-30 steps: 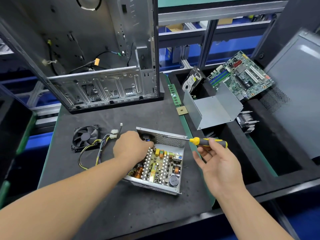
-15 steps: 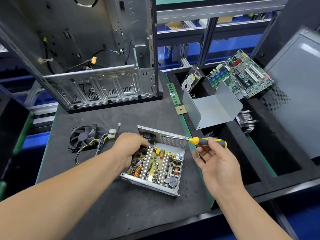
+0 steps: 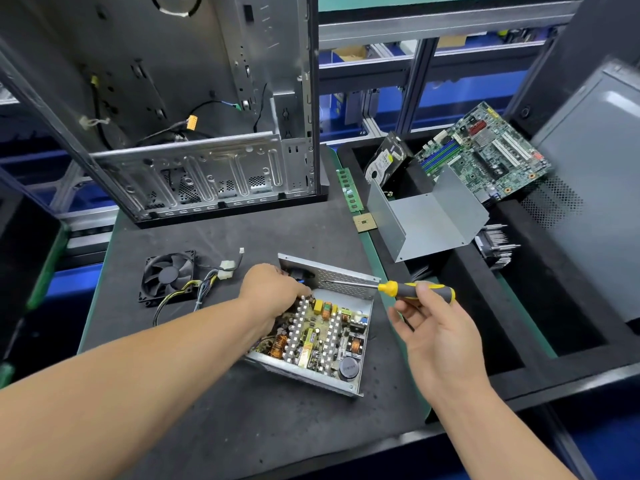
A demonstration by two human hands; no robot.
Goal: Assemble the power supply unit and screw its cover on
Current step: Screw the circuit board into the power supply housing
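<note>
The power supply unit [image 3: 313, 332] lies open on the dark mat [image 3: 242, 420], near its front right edge — a shallow metal tray, its circuit board bare, with copper coils, rows of pale heat-sink fins and a black capacitor at the near corner; its perforated rear wall stands up at the far side. The left hand [image 3: 272, 289] reaches into the tray's far left corner, fingers curled down among the parts; what they hold, if anything, I cannot tell. The right hand [image 3: 438, 336] pinches a yellow-and-black screwdriver [image 3: 398, 288] by its handle, the shaft lying level across the rear wall. The bent grey cover [image 3: 427, 216] sits apart in the black bin [image 3: 540, 327] to the right, beside a motherboard [image 3: 485, 155] and a hard drive [image 3: 386, 161]. Left of the unit lie a black fan [image 3: 168, 277] and loose wires [image 3: 201, 289]; behind stands an open computer case [image 3: 194, 133]; a memory stick [image 3: 349, 190] and a processor chip [image 3: 364, 222] rest at the mat's right edge.
</note>
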